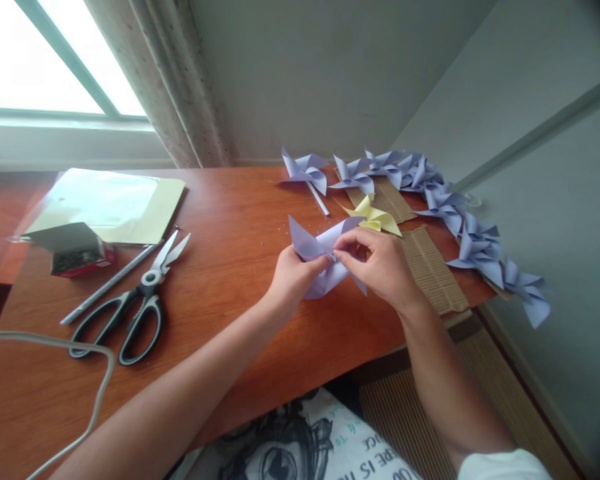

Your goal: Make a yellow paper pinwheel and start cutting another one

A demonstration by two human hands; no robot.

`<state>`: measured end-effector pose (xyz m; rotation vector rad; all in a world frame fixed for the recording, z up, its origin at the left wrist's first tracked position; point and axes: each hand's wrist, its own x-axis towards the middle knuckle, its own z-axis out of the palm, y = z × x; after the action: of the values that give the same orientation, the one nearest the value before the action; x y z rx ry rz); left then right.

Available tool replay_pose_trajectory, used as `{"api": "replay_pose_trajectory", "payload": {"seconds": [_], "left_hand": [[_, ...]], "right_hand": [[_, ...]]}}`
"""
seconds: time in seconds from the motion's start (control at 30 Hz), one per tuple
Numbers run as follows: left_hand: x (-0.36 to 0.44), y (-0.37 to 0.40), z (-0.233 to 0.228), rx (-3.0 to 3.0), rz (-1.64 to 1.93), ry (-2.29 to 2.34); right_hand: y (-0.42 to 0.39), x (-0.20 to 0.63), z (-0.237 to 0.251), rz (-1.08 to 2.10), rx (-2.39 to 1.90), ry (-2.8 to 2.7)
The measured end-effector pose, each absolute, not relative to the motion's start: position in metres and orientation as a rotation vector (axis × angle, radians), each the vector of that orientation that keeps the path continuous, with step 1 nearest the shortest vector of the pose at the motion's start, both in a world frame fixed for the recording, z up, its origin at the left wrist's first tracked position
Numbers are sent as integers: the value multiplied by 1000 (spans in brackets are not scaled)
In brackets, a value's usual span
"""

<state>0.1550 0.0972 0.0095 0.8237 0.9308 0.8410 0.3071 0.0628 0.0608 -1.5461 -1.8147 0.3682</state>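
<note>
A lavender paper pinwheel (316, 283) is held between both hands, above the middle of the wooden desk. My left hand (294, 272) grips its left side, thumb on the front near the centre. The fingers of my right hand (375, 263) pinch together at the pinwheel's centre; whatever small piece they may hold there is hidden. Just behind my right hand lies a yellow paper pinwheel (373, 217). Farther back, another lavender pinwheel on a paper stick (307, 172) rests on the desk.
Several lavender pinwheels (443, 207) line the right edge, partly over corrugated cardboard pieces (433, 273). On the left are scissors (150, 283) with open blades, a rolled paper stick (107, 287), a small open box (83, 260), a paper stack (167, 207) and a white cable (103, 393).
</note>
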Motion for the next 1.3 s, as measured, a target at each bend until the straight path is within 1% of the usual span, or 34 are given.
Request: {"api": "replay_pose_trajectory", "payload": {"seconds": [0.3, 0.63, 0.8, 0.87, 0.97, 1.03, 1.13, 1.2, 1.3], "left_hand": [[156, 95, 10, 823, 850, 956], [155, 95, 10, 828, 829, 879], [155, 94, 13, 798, 855, 920], [155, 94, 14, 774, 867, 924], [155, 94, 16, 713, 860, 896], [155, 94, 19, 637, 837, 823], [155, 90, 23, 544, 797, 721], [155, 88, 25, 526, 775, 717], [156, 86, 25, 519, 757, 753]], "right_hand": [[61, 309, 63, 322, -1542, -1899], [61, 308, 61, 211, -1565, -1941], [55, 311, 68, 274, -1545, -1922], [53, 324, 67, 283, -1543, -1791], [52, 350, 50, 265, -1531, -1282], [52, 360, 31, 494, -1519, -1101], [51, 354, 4, 920, -1412, -1083], [50, 342, -9, 1013, -1317, -1119], [49, 327, -14, 1008, -1271, -1150]]}}
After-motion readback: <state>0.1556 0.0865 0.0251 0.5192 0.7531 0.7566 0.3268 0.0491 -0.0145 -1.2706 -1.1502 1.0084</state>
